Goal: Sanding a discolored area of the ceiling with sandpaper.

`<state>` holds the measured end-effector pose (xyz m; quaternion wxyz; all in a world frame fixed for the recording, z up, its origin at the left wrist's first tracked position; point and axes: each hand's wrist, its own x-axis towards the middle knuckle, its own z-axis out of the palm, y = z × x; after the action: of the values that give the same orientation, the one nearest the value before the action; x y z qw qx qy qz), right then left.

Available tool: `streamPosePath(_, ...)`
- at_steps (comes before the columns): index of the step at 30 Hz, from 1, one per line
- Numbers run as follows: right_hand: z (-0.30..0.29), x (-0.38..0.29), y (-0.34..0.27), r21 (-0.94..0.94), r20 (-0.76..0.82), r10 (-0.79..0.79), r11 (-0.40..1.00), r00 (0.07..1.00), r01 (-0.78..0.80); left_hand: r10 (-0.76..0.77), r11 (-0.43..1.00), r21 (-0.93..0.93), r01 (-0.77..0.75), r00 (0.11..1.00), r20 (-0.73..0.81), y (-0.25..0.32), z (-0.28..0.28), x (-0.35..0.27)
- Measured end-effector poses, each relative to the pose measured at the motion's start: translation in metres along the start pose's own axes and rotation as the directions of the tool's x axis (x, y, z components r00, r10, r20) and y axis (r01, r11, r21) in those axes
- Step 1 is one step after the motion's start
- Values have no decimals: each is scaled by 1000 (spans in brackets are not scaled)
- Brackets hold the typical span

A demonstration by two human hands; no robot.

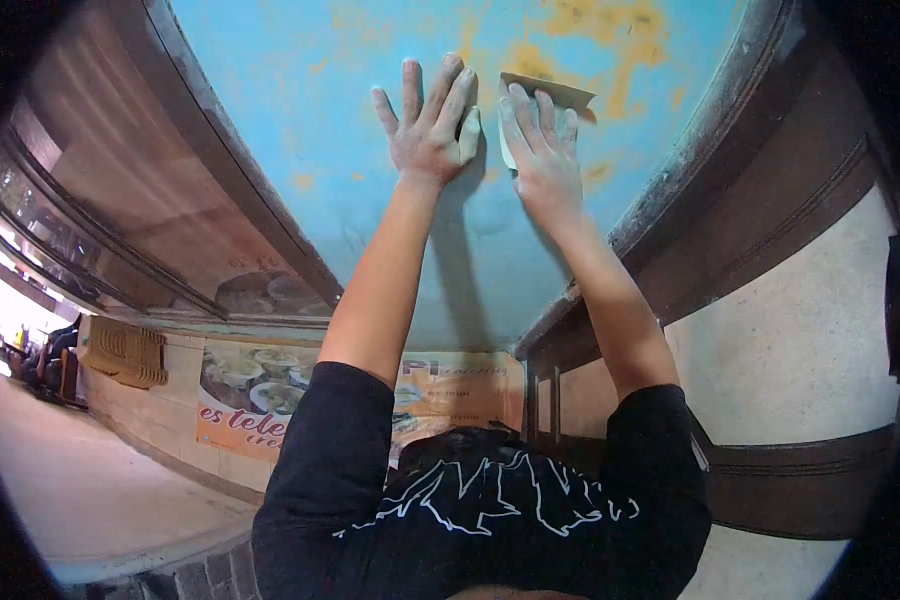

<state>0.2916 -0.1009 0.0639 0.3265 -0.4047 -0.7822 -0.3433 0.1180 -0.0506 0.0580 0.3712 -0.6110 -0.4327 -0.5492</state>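
Observation:
A blue painted wall (337, 150) with yellowish-orange worn patches fills the upper middle of the view. My left hand (435, 124) lies flat against it, fingers spread and dusty, holding nothing. To its right, my right hand (544, 146) presses a folded sheet of sandpaper (547, 90) flat to the blue surface. The sheet's upper edge stands out beyond my fingertips, and pale dust coats those fingers. Part of the sheet is hidden under my right hand.
Dark wooden frames (225, 157) (690, 142) border the blue surface on both sides. A printed food banner (240, 442) hangs below, beside stacked tan plastic chairs (120, 351). Dark seated shapes, unclear, are at the far left.

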Motion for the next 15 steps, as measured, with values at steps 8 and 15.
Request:
streamPosePath(8, 35, -59, -7, 146, 108, 8, 989, 994, -24, 37, 999, -7, -37, 999, -6, 3, 6, 4)
streamPosePath(15, 25, -37, -5, 84, 135, 18, 996, 991, -30, 36, 999, 2, -36, 999, -8, -2, 8, 0)
